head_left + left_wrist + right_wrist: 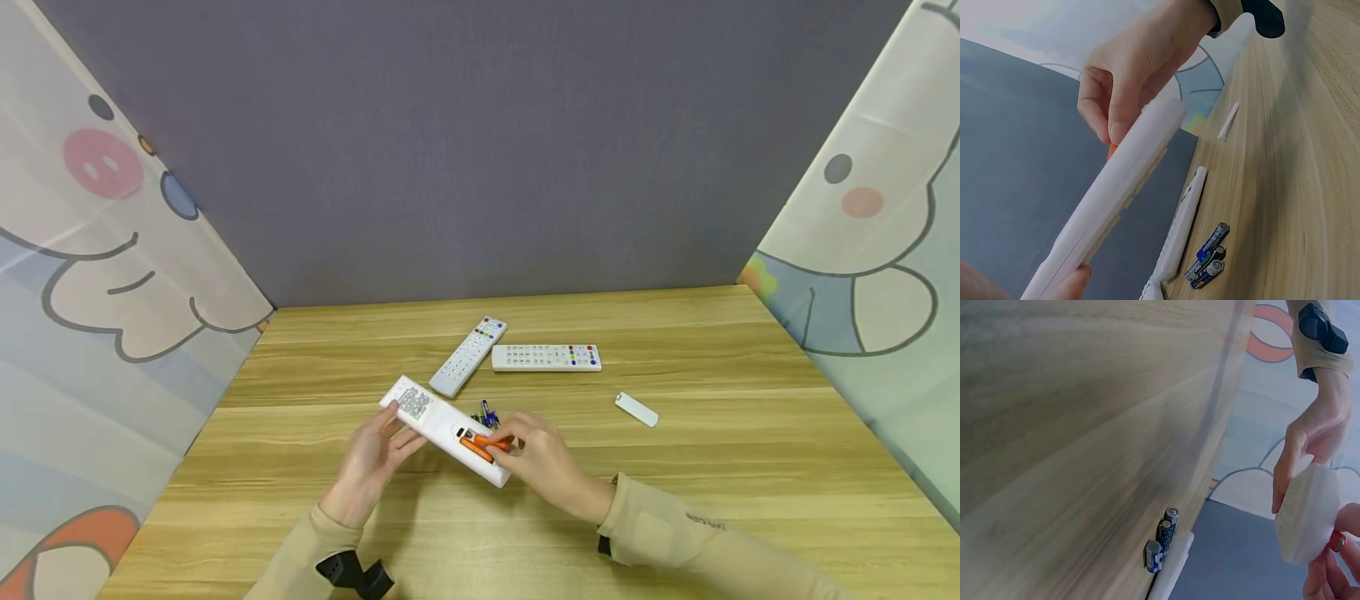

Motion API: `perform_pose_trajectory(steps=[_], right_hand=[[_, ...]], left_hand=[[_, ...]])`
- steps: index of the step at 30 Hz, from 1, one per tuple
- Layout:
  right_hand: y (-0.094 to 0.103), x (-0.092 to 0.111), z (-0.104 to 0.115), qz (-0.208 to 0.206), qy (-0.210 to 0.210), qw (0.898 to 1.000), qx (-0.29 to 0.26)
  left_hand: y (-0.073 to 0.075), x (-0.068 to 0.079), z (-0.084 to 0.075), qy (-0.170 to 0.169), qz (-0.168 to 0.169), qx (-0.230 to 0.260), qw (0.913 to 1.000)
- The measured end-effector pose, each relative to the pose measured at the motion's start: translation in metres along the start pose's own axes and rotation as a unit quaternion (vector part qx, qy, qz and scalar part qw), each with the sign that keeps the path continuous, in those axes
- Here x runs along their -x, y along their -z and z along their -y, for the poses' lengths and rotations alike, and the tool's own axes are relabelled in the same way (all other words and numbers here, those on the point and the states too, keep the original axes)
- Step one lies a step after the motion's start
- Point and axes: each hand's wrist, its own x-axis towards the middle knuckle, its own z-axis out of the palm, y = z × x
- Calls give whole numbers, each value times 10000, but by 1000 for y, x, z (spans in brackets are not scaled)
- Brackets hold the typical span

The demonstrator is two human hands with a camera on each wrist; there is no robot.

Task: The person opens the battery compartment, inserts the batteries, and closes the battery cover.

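My left hand (369, 467) grips a white remote control (442, 421) by its far-left end, holding it tilted above the table with its back facing up. The battery compartment is uncovered, and one orange battery (477, 451) lies in it. Between thumb and fingers, my right hand (543, 458) pinches a second orange battery (491, 442) at the compartment, beside the first. Its metal end shows in the right wrist view, where the battery (1337, 541) sits against the remote's back. Whether it is fully seated cannot be seen, as my fingers partly cover it.
Two more white remotes lie buttons up behind my hands, one slanted (468, 356) and one sideways (546, 358). Several dark blue and green batteries (1208, 259) lie together on the wooden table (712, 467). To the right is a small white battery cover (637, 409).
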Motion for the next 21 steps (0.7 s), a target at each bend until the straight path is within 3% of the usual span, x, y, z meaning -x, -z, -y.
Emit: perform_pose_trajectory(steps=[7,13,17,21], right_hand=[[-4,1,-1,-13,92,9999,81],[1,1,2,217,-503,9978,-363],[11,1,-2,539,-1278,9843,-1091],[20,2,-10,967,-1904,9598,-1819]], left_hand=[[-2,1,0,18,23,-60,10000],[-2,1,1,4,19,-86,10000],[-1,1,2,-13,73,-108,9999],[-2,2,2,-25,92,-121,9999]])
